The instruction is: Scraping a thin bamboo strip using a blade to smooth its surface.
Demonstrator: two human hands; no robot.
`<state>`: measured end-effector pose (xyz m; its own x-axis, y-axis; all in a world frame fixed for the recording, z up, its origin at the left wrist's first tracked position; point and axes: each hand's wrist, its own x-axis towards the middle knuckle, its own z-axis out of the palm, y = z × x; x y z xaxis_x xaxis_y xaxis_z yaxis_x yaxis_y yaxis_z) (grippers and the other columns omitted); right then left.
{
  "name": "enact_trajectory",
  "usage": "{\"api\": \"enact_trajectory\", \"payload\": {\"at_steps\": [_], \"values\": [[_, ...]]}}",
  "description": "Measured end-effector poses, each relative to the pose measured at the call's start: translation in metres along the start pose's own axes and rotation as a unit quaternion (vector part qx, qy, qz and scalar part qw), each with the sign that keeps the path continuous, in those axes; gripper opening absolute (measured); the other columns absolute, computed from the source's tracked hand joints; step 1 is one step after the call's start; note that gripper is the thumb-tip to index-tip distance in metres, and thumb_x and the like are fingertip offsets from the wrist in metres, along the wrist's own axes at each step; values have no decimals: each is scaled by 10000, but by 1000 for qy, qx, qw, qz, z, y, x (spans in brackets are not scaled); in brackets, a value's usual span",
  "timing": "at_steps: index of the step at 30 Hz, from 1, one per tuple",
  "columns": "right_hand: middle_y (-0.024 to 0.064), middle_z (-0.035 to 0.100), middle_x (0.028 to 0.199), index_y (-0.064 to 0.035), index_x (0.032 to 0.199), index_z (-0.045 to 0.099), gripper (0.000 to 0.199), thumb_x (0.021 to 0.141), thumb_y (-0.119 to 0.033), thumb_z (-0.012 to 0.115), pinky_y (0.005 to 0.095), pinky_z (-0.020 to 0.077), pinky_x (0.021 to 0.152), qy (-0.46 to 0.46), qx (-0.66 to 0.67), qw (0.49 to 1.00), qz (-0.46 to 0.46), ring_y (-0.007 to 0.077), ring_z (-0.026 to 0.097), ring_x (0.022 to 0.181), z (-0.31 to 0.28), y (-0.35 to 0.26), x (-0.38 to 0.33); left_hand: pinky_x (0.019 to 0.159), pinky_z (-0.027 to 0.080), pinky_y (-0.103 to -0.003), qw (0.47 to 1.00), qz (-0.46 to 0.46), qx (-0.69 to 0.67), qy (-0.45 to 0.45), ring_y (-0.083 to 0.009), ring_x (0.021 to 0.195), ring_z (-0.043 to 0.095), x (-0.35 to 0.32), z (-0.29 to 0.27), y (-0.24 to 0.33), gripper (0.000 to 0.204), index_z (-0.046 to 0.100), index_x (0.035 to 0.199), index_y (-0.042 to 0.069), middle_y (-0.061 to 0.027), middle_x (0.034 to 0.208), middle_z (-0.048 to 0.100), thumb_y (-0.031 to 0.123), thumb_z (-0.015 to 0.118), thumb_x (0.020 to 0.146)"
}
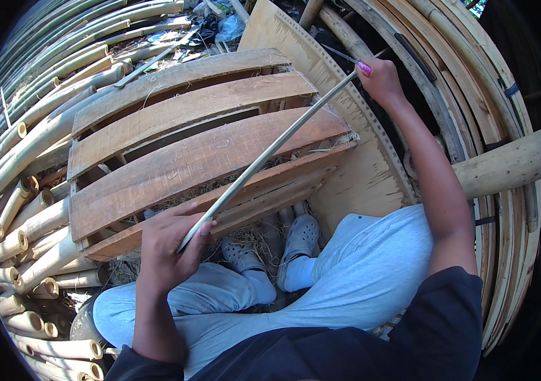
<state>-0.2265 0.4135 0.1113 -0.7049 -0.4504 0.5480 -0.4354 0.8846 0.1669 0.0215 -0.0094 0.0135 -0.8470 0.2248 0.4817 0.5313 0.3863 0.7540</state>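
Observation:
A long, pale bamboo strip runs slantwise from lower left to upper right over a wooden slatted crate. My left hand is closed around its lower end, above my knee. Up at the far right, my right hand is closed on what looks like a pink-handled knife. Its thin blade points up and left and meets the strip close to the upper end. The fingers of that hand are partly hidden, so I cannot tell whether they also touch the strip.
Cut bamboo poles are piled on the left. A plywood sheet leans behind the crate, and long wooden planks curve along the right. A thick bamboo pole juts in beside my right arm. My shoes rest below the crate.

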Motion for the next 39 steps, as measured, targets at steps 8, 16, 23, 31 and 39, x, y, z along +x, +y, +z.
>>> {"api": "enact_trajectory", "payload": {"at_steps": [8, 16, 23, 31, 39], "values": [[158, 678, 693, -28, 690, 592, 226, 838, -135, 724, 421, 544, 636, -15, 68, 977, 203, 318, 703, 679, -6, 29, 8, 955, 546, -441, 999, 7, 9, -45, -262, 771, 731, 2, 1, 2, 132, 738, 910, 27, -57, 699, 714, 63, 612, 909], [220, 674, 1086, -46, 865, 529, 447, 971, -471, 615, 325, 594, 791, -92, 457, 836, 290, 279, 702, 1037, -32, -18, 34, 966, 540, -426, 999, -32, -9, -35, -279, 848, 742, 2, -3, 3, 188, 745, 901, 19, -56, 745, 739, 78, 569, 934], [302, 589, 1263, 12, 1067, 556, 411, 1073, -379, 431, 404, 603, 893, -110, 576, 758, 285, 341, 647, 1160, -38, -45, 43, 961, 542, -424, 999, -27, -3, -35, -281, 848, 742, 2, -2, 2, 186, 743, 887, 17, -58, 744, 737, 83, 575, 934], [282, 615, 1208, 49, 1106, 559, 375, 1079, -300, 426, 416, 611, 904, -130, 624, 727, 257, 334, 664, 1125, -48, -78, 46, 960, 544, -423, 999, -23, 8, -37, -281, 853, 742, 0, -4, 2, 161, 745, 889, 24, -57, 738, 736, 77, 597, 926], [285, 607, 1253, 53, 1120, 559, 425, 1077, -348, 425, 427, 593, 942, -165, 621, 726, 243, 345, 644, 1169, -52, -96, 44, 976, 535, -423, 999, -21, 5, -33, -265, 857, 741, 0, -3, 1, 150, 749, 925, 38, -49, 718, 730, 81, 605, 924]]}}
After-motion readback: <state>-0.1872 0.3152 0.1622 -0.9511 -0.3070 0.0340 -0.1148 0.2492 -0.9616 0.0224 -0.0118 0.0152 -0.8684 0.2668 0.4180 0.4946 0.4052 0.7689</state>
